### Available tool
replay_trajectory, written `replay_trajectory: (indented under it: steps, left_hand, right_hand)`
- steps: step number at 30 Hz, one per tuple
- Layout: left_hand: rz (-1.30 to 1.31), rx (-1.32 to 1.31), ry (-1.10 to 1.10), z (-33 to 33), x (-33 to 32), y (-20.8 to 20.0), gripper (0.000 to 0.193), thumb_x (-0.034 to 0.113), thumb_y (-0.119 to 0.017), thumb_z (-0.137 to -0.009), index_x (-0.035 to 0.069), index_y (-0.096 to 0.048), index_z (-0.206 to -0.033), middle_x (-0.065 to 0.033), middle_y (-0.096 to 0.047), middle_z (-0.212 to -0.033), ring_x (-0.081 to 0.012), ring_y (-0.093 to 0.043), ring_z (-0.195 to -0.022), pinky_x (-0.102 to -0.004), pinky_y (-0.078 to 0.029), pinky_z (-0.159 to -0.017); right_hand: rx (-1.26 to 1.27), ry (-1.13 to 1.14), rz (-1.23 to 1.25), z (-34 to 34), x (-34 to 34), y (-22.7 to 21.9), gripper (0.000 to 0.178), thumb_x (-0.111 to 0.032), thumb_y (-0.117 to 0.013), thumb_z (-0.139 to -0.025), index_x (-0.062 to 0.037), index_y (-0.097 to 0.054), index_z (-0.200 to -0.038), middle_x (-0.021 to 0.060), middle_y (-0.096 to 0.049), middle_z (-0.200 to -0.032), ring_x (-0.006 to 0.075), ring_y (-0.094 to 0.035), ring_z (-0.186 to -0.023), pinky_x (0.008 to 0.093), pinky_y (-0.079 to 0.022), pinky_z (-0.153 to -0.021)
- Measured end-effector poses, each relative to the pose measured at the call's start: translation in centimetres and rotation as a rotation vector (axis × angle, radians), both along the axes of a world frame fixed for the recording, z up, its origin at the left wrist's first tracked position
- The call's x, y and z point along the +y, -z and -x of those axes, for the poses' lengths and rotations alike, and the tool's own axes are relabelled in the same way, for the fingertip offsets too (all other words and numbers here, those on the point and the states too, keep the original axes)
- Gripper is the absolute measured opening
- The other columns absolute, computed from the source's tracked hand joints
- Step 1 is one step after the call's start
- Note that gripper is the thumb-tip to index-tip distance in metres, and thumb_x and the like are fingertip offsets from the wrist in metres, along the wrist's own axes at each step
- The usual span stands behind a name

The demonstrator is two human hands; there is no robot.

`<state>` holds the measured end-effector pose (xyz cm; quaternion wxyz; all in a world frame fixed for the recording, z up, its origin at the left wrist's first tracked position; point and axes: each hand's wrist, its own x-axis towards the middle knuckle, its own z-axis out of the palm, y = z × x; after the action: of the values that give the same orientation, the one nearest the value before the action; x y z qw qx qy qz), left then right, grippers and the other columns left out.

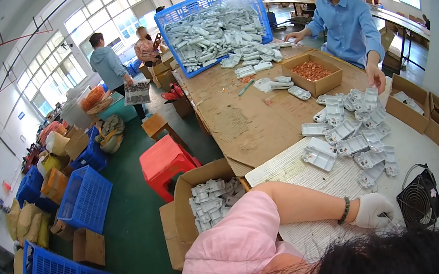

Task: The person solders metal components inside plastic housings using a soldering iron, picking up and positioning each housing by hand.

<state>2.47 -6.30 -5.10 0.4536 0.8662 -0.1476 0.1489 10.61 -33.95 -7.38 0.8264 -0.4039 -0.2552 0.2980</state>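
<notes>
Pale grey plastic casings (pixel 351 145) lie heaped on the worktable (pixel 263 121), the biggest piece here, which spreads out beneath the heap and well beyond it; they sit loosely over one another at mixed angles. A co-worker in a blue shirt (pixel 349 22) stands on the far side of the heap, one hand (pixel 375 78) at its edge. Well beyond the heap, a blue crate (pixel 263 12) leans with its opening facing this way, full of pale parts that spill onto the tabletop. Left of the heap and lower than it, a large carton (pixel 181 200) holds more pieces like the casings; farther left stands a red stool (pixel 166 160). To the right of the heap is an open cardboard box (pixel 408 114) with a few pale parts inside, and just beyond the heap a shallower box (pixel 329 84) holds copper-coloured bits.

On the near side of the heap rests a black fan (pixel 420 197). Just beside it, the left hand (pixel 372 210), in a white glove, has its fingers curled inward; I cannot tell whether they grip anything. The right hand is out of view, its fingers likewise impossible to judge. A dark beaded bracelet (pixel 347 209) rings the left wrist.
</notes>
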Motion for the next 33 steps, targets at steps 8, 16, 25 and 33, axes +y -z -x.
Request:
replay_trajectory:
  steps: [8,16,25,33]
  left_hand:
    - [0.021,0.013,0.019,0.1,-0.2,-0.2,0.012,0.016,-0.060,-0.075,0.006,-0.065,-0.079,-0.0105,-0.061,-0.079,-0.0285,-0.060,-0.076,-0.0366,-0.048,-0.068]
    - [-0.004,0.023,0.001,0.1,-0.3,-0.2,0.012,0.017,-0.060,-0.075,0.006,-0.065,-0.079,-0.0107,-0.061,-0.079,-0.0287,-0.060,-0.076,-0.0368,-0.048,-0.069]
    - [-0.006,0.031,0.003,0.1,-0.2,-0.2,0.013,0.017,-0.060,-0.074,0.006,-0.065,-0.079,-0.0108,-0.062,-0.079,-0.0287,-0.060,-0.078,-0.0366,-0.048,-0.070]
    - [-0.015,0.020,0.013,0.1,-0.2,-0.4,0.012,0.016,-0.060,-0.074,0.006,-0.064,-0.079,-0.0109,-0.062,-0.079,-0.0287,-0.060,-0.076,-0.0365,-0.048,-0.068]
  right_hand:
    - [0.282,0.253,0.218,1.0,-0.3,-0.7,0.028,-0.024,-0.050,-0.094,0.0015,-0.058,-0.102,0.0094,-0.062,-0.096,0.0146,-0.053,-0.072,0.0243,-0.043,-0.061]
    - [0.239,0.266,0.337,1.4,0.0,-1.4,0.033,-0.030,-0.048,-0.094,0.0004,-0.059,-0.101,0.0073,-0.062,-0.093,0.0129,-0.049,-0.069,0.0235,-0.039,-0.059]
    - [0.256,0.253,0.268,0.9,-0.2,-0.6,0.029,-0.029,-0.053,-0.093,-0.0011,-0.058,-0.099,0.0063,-0.060,-0.089,0.0137,-0.050,-0.067,0.0235,-0.040,-0.058]
    - [0.286,0.277,0.275,0.6,-0.7,0.0,0.026,-0.028,-0.053,-0.093,-0.0021,-0.057,-0.095,0.0063,-0.059,-0.086,0.0144,-0.052,-0.069,0.0241,-0.042,-0.059]
